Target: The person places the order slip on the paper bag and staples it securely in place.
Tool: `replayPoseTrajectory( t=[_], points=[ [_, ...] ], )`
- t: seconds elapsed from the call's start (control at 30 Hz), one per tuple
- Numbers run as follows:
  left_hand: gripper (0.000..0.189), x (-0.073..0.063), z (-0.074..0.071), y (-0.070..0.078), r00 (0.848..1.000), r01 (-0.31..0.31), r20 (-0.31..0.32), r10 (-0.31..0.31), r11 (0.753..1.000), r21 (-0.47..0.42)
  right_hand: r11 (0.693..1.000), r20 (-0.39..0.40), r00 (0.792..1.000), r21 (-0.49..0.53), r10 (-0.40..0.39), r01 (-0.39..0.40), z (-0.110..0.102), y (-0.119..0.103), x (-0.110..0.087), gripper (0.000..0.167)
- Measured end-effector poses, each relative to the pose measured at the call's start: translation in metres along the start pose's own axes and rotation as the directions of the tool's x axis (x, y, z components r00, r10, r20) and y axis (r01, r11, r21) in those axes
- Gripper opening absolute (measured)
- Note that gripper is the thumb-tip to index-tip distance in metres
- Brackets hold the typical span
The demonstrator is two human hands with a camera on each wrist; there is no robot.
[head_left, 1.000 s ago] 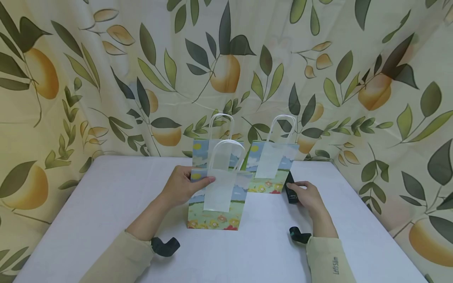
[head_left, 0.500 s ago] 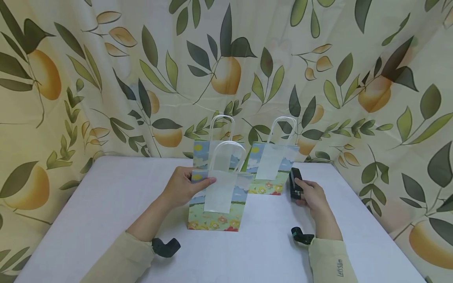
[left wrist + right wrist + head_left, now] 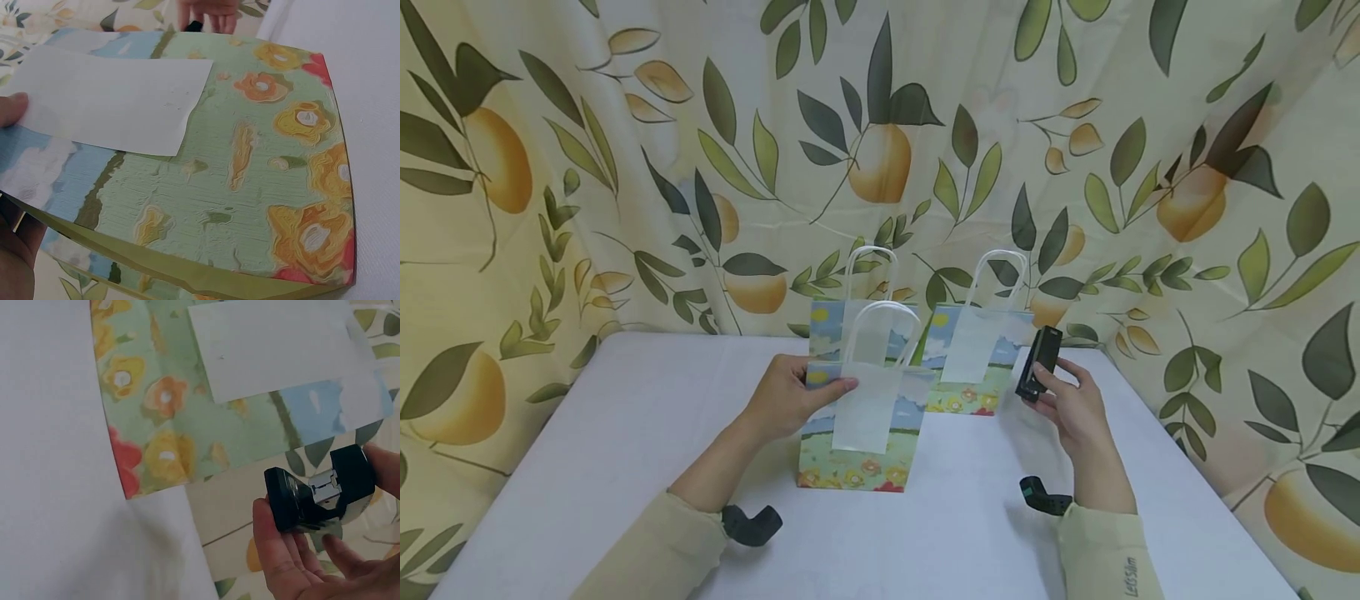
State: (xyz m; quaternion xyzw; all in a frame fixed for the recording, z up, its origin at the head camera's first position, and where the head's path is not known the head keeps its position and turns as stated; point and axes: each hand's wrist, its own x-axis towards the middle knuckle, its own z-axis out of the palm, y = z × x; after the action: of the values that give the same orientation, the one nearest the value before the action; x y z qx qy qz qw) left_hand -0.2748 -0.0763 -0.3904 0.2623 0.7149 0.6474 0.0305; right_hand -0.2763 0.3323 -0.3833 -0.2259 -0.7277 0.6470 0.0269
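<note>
My left hand [image 3: 782, 396] grips the upper left side of a small paper gift bag [image 3: 856, 469], thumb on the front and fingers behind. The bag is printed with sky, meadow and flowers; a white paper strip [image 3: 112, 100] lies on its front and a white twisted handle [image 3: 887, 307] rises above. My right hand [image 3: 1078, 408] holds a black stapler [image 3: 1041, 362] to the right of the bags, tilted upward. In the right wrist view the stapler [image 3: 287, 500] shows its jaws apart with metal inside, fingers under it and thumb at its other end.
Two matching bags stand farther back: one [image 3: 826, 333] partly hidden behind the held bag, the other [image 3: 962, 398] near the stapler. A white cloth covers the table [image 3: 662, 400]. A fruit-and-leaf curtain [image 3: 880, 158] hangs behind. Black wrist cameras [image 3: 751, 525] stick out from both sleeves.
My right hand has lifted the stapler from beside the back right bag, up and to the right, and turned it so its end points upward. The left hand and its bag have stayed put.
</note>
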Motion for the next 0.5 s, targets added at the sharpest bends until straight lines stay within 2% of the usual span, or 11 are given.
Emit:
replayPoseTrajectory(
  t=[0.23,0.5],
  points=[
    [0.022,-0.001,0.0,0.0,1.0,-0.002,-0.004,0.002,1.0,-0.004,0.986,0.026,0.99,0.098,-0.141,0.138,0.0,-0.012,-0.013,0.093],
    [0.025,0.0,0.001,-0.002,1.0,0.015,0.002,-0.015,1.0,-0.006,0.962,0.095,0.963,0.132,-0.252,0.239,0.004,-0.026,-0.03,0.092]
  ],
)
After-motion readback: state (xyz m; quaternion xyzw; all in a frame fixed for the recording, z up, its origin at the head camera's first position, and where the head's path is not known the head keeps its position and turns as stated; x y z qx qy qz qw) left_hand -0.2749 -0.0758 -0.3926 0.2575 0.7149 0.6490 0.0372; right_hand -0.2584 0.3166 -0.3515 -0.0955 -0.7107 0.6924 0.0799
